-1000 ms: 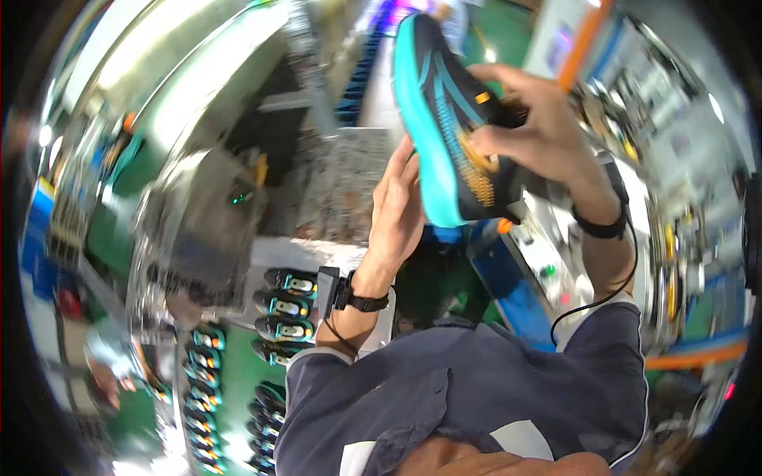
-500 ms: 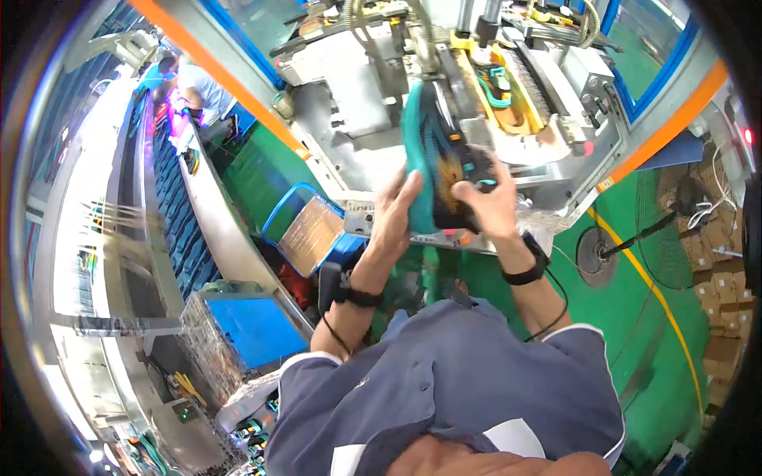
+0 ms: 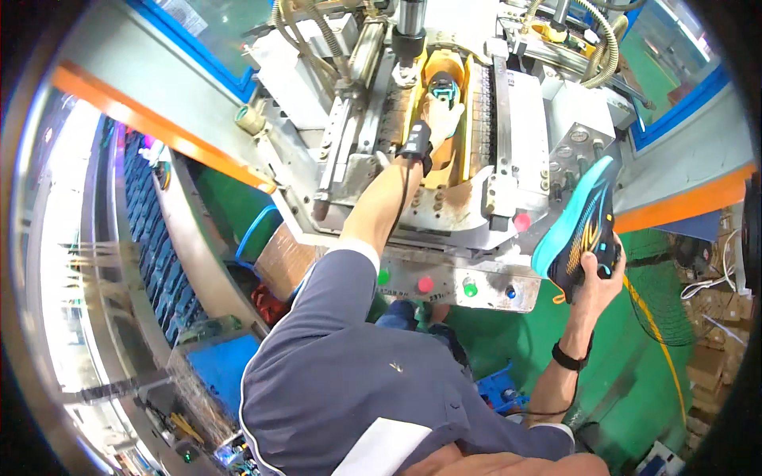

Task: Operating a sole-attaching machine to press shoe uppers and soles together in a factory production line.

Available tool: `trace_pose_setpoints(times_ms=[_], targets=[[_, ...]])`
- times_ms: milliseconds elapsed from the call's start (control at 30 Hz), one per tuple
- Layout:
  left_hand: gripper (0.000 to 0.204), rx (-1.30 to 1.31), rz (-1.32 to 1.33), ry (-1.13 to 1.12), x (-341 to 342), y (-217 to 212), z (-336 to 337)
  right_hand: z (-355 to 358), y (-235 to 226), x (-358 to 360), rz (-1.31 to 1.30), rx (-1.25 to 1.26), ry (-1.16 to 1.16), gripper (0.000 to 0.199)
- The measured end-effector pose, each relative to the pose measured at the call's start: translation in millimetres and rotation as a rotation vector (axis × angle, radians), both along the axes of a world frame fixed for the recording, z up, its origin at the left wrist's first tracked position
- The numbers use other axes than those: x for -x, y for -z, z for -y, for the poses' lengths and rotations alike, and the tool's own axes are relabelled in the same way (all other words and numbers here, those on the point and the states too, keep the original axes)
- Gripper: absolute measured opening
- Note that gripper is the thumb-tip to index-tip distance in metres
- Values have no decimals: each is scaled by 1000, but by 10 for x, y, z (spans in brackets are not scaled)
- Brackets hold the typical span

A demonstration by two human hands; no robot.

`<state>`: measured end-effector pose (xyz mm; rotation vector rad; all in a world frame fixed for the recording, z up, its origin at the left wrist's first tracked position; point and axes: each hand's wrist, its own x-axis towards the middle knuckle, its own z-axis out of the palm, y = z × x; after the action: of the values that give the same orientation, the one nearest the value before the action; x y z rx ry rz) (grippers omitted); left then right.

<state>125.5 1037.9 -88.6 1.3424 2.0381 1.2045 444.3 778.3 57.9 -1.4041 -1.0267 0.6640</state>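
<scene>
Right hand (image 3: 601, 278): closed round the collar of the held shoe (image 3: 578, 234), thumb one side, fingers the other. Toe points up and right, heel loop low and left, teal sole turned toward the machine (image 3: 452, 218). Held shoe sits by the machine's front right corner, axis aslant.

Left hand (image 3: 444, 119): past the front edge, in the yellow cradle (image 3: 453, 163), at the near end of the seated shoe (image 3: 442, 83). Fingers foreshortened; cannot tell whether they grip. Seated shoe's axis runs front to back with the cradle. Left hand much nearer cradle; held shoe well apart, rightward. Button panel (image 3: 490, 293) along front edge.
</scene>
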Motion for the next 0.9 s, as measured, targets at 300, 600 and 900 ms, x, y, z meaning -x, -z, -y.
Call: trace_pose_setpoints(times_ms=[300, 600, 900], targets=[[28, -5, 1014, 68, 659, -135, 508, -1371, -304, 317, 378, -44, -93, 44], [48, -31, 1079, -40, 1283, -1319, 3413, -3220, 374, 2415, 889, 259, -552, 44], [27, -318, 901, -641, 1473, -1241, 5393, -3042, 1383, 3002, 1115, 47, -327, 43]])
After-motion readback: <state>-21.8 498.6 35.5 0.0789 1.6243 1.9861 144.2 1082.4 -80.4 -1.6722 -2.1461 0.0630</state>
